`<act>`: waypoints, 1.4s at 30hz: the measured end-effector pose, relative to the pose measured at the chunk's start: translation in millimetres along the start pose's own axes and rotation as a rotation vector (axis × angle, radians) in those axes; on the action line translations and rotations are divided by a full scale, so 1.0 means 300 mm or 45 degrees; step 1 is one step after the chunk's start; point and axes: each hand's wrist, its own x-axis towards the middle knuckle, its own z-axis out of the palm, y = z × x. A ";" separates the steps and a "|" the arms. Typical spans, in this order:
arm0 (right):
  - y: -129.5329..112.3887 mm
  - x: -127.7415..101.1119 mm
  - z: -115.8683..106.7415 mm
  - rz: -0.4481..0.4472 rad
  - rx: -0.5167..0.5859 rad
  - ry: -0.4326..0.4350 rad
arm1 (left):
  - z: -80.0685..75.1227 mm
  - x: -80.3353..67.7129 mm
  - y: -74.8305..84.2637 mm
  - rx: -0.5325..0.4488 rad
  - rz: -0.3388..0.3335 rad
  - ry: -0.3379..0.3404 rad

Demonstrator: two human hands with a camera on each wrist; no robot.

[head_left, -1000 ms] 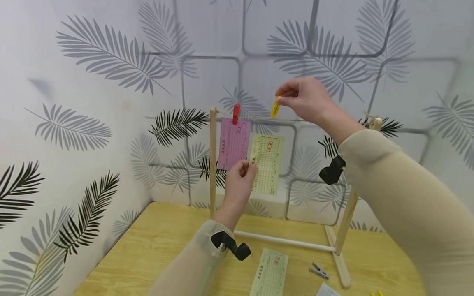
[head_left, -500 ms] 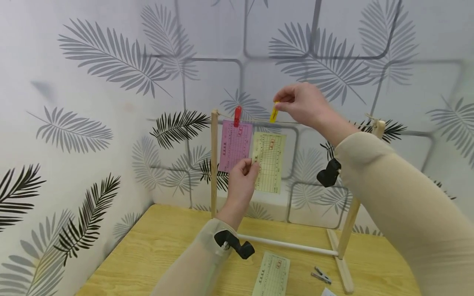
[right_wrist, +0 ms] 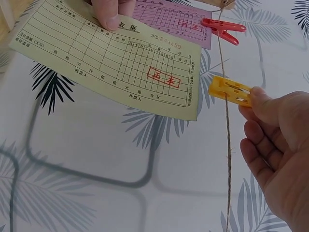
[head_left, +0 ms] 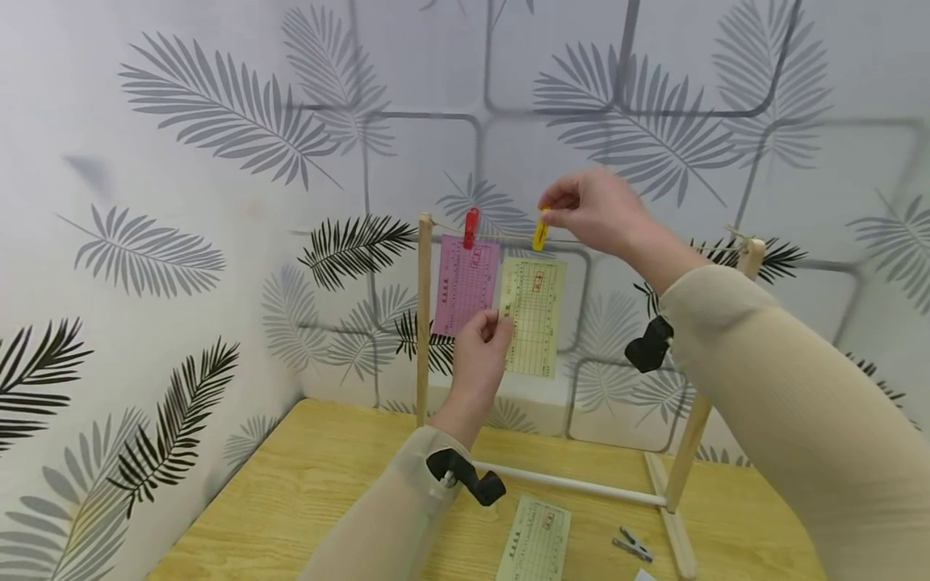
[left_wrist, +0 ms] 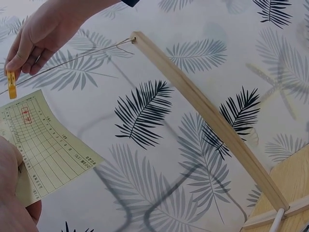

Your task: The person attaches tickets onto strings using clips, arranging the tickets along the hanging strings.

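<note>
My left hand (head_left: pixel 482 355) pinches the left edge of a pale yellow receipt (head_left: pixel 538 323), holding it upright just below a thin twine line (right_wrist: pixel 229 154). Between thumb and fingers my right hand (head_left: pixel 599 210) grips a yellow clothespin (head_left: pixel 541 230) by its handle end. In the right wrist view the clothespin's front end (right_wrist: pixel 218 88) overlaps the twine, with a small gap between it and the receipt's top edge. To the left, a pink receipt (head_left: pixel 465 282) hangs from the twine under a red clothespin (head_left: pixel 471 227), its lower corner partly behind my left hand.
The twine runs between a left wooden post (head_left: pixel 423 323) and a right wooden post (head_left: pixel 689 452), joined low down by a white rod (head_left: pixel 574 482). On the table (head_left: pixel 291 500) lie another pale receipt (head_left: pixel 534 541), a grey clothespin (head_left: pixel 632 545) and a white paper corner (head_left: pixel 643 575).
My right hand has come down with the yellow clothespin, from above the twine to level with it. The yellow receipt has risen slightly nearer the twine, still in my left hand.
</note>
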 end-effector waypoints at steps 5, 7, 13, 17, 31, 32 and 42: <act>0.001 -0.003 0.008 -0.001 -0.020 -0.033 | 0.004 0.000 0.009 -0.005 -0.007 0.007; 0.001 -0.002 0.012 -0.003 -0.030 -0.040 | 0.005 -0.001 0.012 -0.013 -0.012 0.010; 0.000 0.002 0.017 -0.017 -0.058 -0.048 | 0.005 0.001 0.015 -0.051 -0.007 0.010; -0.004 0.005 0.020 -0.021 -0.058 -0.054 | 0.004 0.004 0.015 -0.058 0.016 0.004; -0.007 0.003 0.024 -0.020 -0.027 -0.087 | 0.002 0.009 0.012 -0.070 0.037 -0.003; -0.007 0.003 0.024 -0.020 -0.027 -0.086 | 0.002 0.009 0.013 -0.072 0.039 -0.004; -0.001 0.002 0.031 0.016 0.003 -0.134 | 0.007 0.003 0.020 -0.071 0.019 0.003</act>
